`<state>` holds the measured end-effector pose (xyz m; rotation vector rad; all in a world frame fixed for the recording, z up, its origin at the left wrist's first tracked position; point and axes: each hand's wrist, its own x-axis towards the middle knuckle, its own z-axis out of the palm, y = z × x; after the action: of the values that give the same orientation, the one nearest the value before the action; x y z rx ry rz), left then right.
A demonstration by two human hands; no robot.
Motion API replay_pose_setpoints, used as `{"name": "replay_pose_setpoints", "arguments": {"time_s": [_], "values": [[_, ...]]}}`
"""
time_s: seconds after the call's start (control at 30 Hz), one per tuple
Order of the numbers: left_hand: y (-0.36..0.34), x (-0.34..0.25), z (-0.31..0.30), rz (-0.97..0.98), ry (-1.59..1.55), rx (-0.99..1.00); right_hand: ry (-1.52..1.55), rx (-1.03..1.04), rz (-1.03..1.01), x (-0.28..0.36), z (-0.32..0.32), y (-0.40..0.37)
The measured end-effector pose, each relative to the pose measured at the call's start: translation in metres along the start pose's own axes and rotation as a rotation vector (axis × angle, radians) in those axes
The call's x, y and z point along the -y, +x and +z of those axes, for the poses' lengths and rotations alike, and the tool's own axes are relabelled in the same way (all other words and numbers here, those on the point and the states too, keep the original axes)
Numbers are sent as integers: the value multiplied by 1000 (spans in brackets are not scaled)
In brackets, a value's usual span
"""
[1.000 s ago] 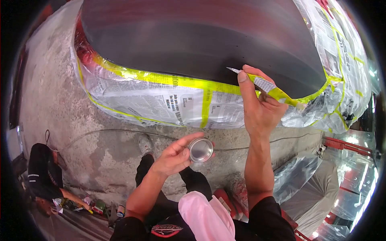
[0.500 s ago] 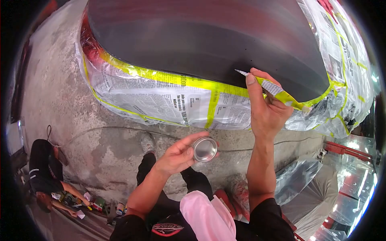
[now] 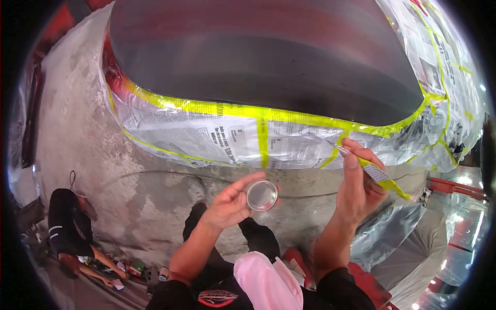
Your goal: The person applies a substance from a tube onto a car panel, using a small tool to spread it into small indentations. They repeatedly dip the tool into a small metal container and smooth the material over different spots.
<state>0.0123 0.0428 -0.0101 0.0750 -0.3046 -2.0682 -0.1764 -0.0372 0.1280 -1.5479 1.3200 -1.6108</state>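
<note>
A small round metal tin [image 3: 262, 195] rests in my left hand [image 3: 226, 207], its circular face turned up and my fingers curled round its side. I cannot make out what is in it. My right hand [image 3: 360, 187] pinches a slim pointed cone [image 3: 381, 175] of printed paper and yellow tape, its tip aimed up and left. That tip is in front of the newspaper masking [image 3: 305, 138], below the dark curved car panel [image 3: 248, 62]. A few tiny dark specks show on the panel. Neither hand touches the panel.
Yellow tape [image 3: 181, 103] borders the panel. A cable [image 3: 330, 196] runs over the concrete floor [image 3: 72, 119]. At lower left another person [image 3: 70, 227] bends over several small items. Plastic sheeting [image 3: 390, 232] and a grey cover [image 3: 413, 258] lie at right, near a red metal frame [image 3: 457, 188].
My right hand has moved down and right with the cone, away from the panel to in front of the masking. My left hand still holds the tin. The view has shifted slightly.
</note>
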Motion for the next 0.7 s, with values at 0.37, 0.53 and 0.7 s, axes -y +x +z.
{"name": "replay_pose_setpoints", "arguments": {"time_s": [0.37,0.53,0.7], "values": [[18,-6,13,102,9,-56,-96,372,58,9,-3,-10],[19,-21,24,114,52,-94,-101,414,129,14,6,-18],[14,-32,23,109,-4,-71,-125,442,96,17,19,-23]]}}
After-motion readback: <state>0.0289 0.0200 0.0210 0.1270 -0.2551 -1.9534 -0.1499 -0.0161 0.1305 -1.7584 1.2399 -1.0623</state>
